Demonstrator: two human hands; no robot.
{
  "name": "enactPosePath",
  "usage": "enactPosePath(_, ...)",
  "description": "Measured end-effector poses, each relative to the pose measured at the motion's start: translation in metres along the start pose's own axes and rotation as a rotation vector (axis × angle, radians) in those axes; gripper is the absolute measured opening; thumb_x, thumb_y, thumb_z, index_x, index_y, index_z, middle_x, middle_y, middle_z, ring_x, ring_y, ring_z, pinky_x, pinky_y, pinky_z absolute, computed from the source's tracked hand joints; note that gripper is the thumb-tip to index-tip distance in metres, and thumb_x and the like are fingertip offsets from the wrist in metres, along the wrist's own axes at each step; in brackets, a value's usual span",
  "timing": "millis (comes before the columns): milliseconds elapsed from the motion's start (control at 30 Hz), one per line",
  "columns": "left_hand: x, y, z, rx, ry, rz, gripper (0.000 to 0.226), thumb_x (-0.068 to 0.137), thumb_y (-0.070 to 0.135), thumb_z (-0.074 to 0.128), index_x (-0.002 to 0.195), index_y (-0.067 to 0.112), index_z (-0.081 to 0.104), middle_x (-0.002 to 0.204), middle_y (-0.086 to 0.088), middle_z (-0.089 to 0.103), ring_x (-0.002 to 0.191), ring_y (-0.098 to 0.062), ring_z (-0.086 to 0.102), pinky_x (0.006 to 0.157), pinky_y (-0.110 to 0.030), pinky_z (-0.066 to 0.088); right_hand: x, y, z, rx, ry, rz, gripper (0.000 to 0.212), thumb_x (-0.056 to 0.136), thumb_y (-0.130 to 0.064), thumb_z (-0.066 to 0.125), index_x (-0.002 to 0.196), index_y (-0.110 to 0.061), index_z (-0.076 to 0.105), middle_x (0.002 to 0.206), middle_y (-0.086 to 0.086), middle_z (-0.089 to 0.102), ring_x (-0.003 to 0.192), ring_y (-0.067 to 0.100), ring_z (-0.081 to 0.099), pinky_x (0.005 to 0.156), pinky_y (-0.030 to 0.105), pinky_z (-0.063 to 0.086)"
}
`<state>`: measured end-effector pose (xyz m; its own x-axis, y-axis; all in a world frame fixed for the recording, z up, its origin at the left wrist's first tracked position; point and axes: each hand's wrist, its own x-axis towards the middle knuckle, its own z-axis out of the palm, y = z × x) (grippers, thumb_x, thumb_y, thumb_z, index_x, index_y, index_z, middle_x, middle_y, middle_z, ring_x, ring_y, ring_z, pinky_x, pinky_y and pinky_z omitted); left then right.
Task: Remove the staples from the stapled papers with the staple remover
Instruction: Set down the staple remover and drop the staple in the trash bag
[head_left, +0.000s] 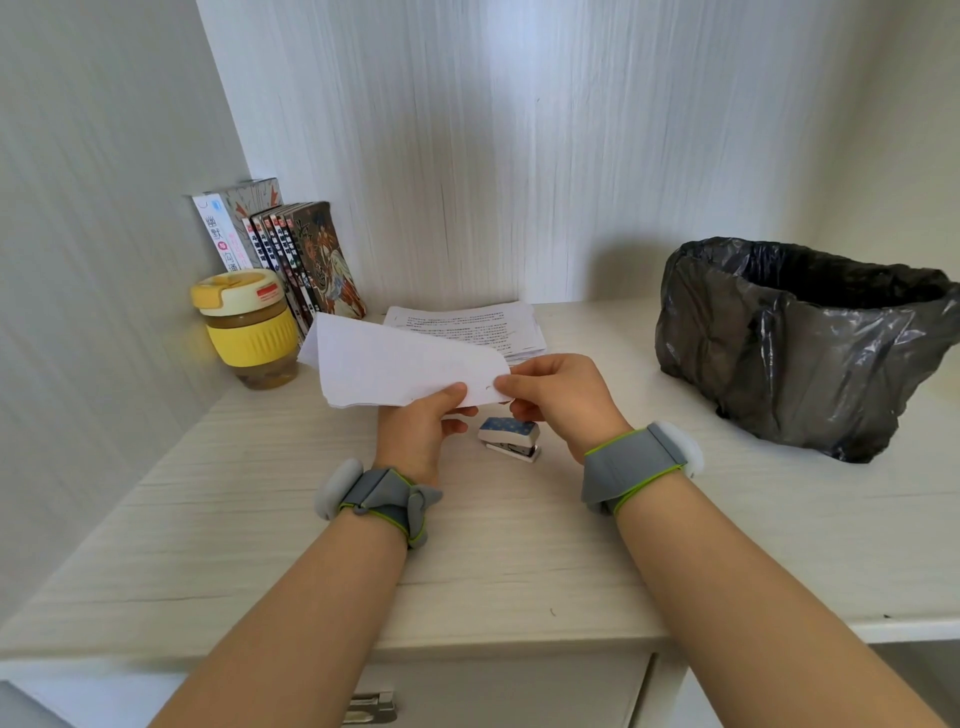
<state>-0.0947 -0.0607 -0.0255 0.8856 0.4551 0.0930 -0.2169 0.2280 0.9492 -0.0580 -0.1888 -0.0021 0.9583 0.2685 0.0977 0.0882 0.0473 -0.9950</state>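
Observation:
I hold a thin set of white stapled papers (395, 366) above the desk, blank side up. My left hand (423, 421) pinches its near edge from below. My right hand (558, 397) pinches the near right corner, where a small staple mark (487, 388) shows between my thumbs. A small blue-and-white stapler with a staple remover (511, 439) lies on the desk just under my hands, touched by neither. A stack of printed papers (478, 325) lies flat behind the held set.
A yellow-lidded cup (249, 327) stands at the left, with a row of books (291, 254) leaning against the wall behind it. A bin lined with a black bag (805, 343) sits at the right. The desk (467, 561) has a drawer at its front edge.

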Motion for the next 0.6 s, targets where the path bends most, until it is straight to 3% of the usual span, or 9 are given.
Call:
enactPosePath(133,-0.0016,0.0011,-0.0001,-0.016,-0.040,0.013,0.017,0.081,0.001,0.061,0.081,0.018,0.062,0.060,0.008,0.068,0.046,-0.004,0.059,0.044,-0.017,0.047,0.0000,-0.0004,0.0007,-0.002,-0.007,0.019,0.008,0.080,0.000,0.064,0.074,-0.004,0.060,0.057,0.008,0.052,0.032,0.001,0.046,0.042,0.014,0.045)
enactPosePath(400,-0.0040,0.0007,0.0013,-0.046,-0.103,-0.015,0.016,0.081,0.002,0.061,0.083,0.018,0.061,0.070,0.001,0.056,0.049,-0.004,0.048,0.049,-0.017,0.047,-0.0034,-0.0024,0.0028,0.062,-0.094,0.002,0.017,0.084,-0.007,0.061,0.067,-0.008,0.061,0.059,0.007,0.056,0.036,0.006,0.050,0.044,0.018,0.049)
enactPosePath(533,-0.0027,0.0018,0.0007,-0.126,-0.113,-0.042,0.017,0.084,0.003,0.057,0.083,0.019,0.060,0.060,0.008,0.058,0.049,-0.003,0.047,0.048,-0.015,0.045,-0.0037,-0.0033,0.0024,0.114,-0.138,-0.002,0.029,0.083,0.006,0.042,0.069,-0.006,0.064,0.064,0.007,0.059,0.045,0.011,0.051,0.050,0.019,0.052)
enactPosePath(600,-0.0021,0.0022,-0.0003,-0.153,-0.141,-0.053,0.014,0.086,0.005,0.055,0.085,0.019,0.060,0.054,0.010,0.060,0.046,-0.001,0.047,0.047,-0.015,0.044,-0.0040,-0.0021,0.0032,0.058,-0.164,-0.030,0.028,0.081,0.013,0.042,0.078,-0.004,0.065,0.067,0.006,0.060,0.053,0.011,0.052,0.054,0.016,0.053)
